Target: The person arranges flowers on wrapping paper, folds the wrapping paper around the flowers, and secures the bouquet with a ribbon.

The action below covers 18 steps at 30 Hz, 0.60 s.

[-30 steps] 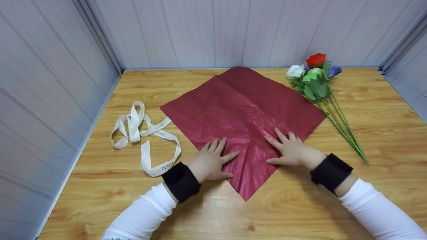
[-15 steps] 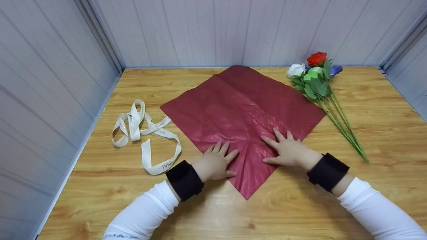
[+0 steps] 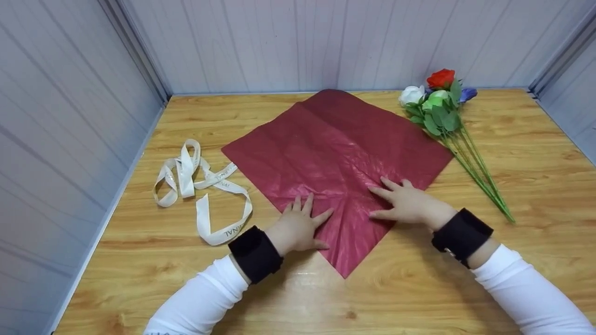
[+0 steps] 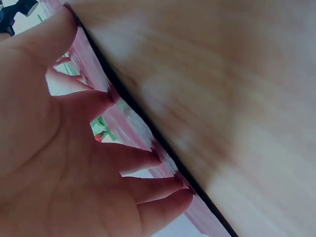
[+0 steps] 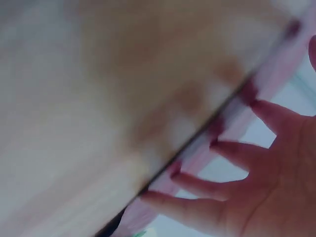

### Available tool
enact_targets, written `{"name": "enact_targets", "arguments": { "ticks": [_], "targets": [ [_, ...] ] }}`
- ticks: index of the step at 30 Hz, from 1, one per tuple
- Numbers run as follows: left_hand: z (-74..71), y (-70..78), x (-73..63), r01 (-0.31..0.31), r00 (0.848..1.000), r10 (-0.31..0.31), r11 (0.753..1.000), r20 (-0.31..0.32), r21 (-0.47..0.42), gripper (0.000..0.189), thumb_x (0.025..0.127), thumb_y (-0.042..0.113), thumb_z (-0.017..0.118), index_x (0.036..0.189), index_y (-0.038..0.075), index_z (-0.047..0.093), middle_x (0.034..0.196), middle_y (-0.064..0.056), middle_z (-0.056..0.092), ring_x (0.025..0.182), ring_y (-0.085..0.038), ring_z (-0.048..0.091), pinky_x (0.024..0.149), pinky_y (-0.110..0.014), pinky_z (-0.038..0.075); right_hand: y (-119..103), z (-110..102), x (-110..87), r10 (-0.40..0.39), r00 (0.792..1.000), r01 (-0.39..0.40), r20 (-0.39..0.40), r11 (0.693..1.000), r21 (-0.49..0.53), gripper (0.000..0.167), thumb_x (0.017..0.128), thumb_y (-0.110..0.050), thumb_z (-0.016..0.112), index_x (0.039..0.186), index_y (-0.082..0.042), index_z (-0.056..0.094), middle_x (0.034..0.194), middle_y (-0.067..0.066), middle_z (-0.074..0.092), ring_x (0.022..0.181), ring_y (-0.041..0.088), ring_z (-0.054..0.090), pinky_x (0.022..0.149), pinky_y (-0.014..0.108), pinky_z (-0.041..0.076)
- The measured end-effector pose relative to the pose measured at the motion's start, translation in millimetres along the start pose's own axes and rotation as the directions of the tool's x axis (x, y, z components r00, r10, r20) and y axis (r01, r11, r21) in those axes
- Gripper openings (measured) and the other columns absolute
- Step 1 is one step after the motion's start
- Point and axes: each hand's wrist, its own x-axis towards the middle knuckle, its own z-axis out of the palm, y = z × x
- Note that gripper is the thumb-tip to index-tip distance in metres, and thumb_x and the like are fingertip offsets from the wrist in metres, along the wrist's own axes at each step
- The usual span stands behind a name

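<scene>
A dark red sheet of wrapping paper lies spread like a diamond on the table, one corner toward the person. Creases run across its near half. My left hand rests on its near left edge with fingers spread. On the near right edge, the fingers of my right hand are also spread, fingertips on the paper. In the left wrist view the left hand shows its palm, fingertips touching the paper's surface. The right wrist view shows the right hand with fingertips at the paper too. Neither hand grips anything.
A loosely looped white ribbon with printed letters lies left of the paper, one end at its edge. At the right lie artificial flowers in red, white, green and blue, their green stems pointing toward the person. Panel walls border the wooden table.
The right hand has shifted slightly, first left and then back up and right across the paper. The left hand stays nearly in place, and the paper lies as before.
</scene>
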Motion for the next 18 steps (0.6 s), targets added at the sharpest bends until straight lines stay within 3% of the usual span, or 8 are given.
{"name": "enact_targets", "arguments": {
  "ticks": [5, 9, 15, 18],
  "targets": [
    [2.4, -1.8, 1.6, -0.005, 1.0, 0.004, 1.0, -0.02, -0.003, 0.081, 0.082, 0.063, 0.057, 0.15, 0.033, 0.025, 0.155, -0.024, 0.015, 0.14, -0.048, 0.019, 0.112, -0.052, 0.025, 9.5, -7.1, 1.5, -0.031, 0.996, 0.037, -0.087, 0.997, 0.065, 0.061, 0.093, -0.045, 0.054, 0.135, -0.001, 0.05, 0.139, 0.029, 0.044, 0.129, 0.047, 0.038, 0.106, 0.056, 0.031],
    [2.8, -1.9, 1.8, -0.006, 1.0, 0.006, 1.0, -0.02, -0.026, 0.081, 0.082, 0.063, 0.058, 0.15, 0.033, 0.025, 0.155, -0.025, 0.015, 0.14, -0.049, 0.018, 0.112, -0.053, 0.024, 20.0, -11.3, -0.9, -0.015, 0.986, 0.036, -0.164, 0.991, 0.127, 0.048, 0.093, -0.033, 0.058, 0.126, 0.003, 0.057, 0.124, 0.025, 0.059, 0.118, 0.042, 0.052, 0.1, 0.053, 0.039],
    [3.0, -2.1, 1.8, -0.007, 1.0, 0.007, 1.0, -0.02, -0.025, 0.081, 0.082, 0.063, 0.057, 0.15, 0.032, 0.025, 0.155, -0.024, 0.014, 0.14, -0.048, 0.017, 0.111, -0.054, 0.025, 46.9, -26.6, -9.3, 0.123, 0.971, -0.083, -0.204, 0.977, 0.197, 0.042, 0.093, -0.026, 0.057, 0.116, 0.009, 0.06, 0.109, 0.028, 0.065, 0.104, 0.044, 0.059, 0.091, 0.054, 0.044],
    [3.0, -2.5, 1.4, -0.007, 1.0, 0.006, 1.0, -0.016, -0.025, 0.081, 0.083, 0.063, 0.056, 0.15, 0.032, 0.025, 0.156, -0.024, 0.013, 0.14, -0.048, 0.015, 0.111, -0.054, 0.025, 65.2, -34.6, -16.5, 0.22, 0.959, -0.184, -0.176, 0.962, 0.201, 0.049, 0.095, -0.03, 0.053, 0.119, 0.013, 0.055, 0.113, 0.033, 0.06, 0.107, 0.049, 0.054, 0.092, 0.058, 0.041]
  ]
}}
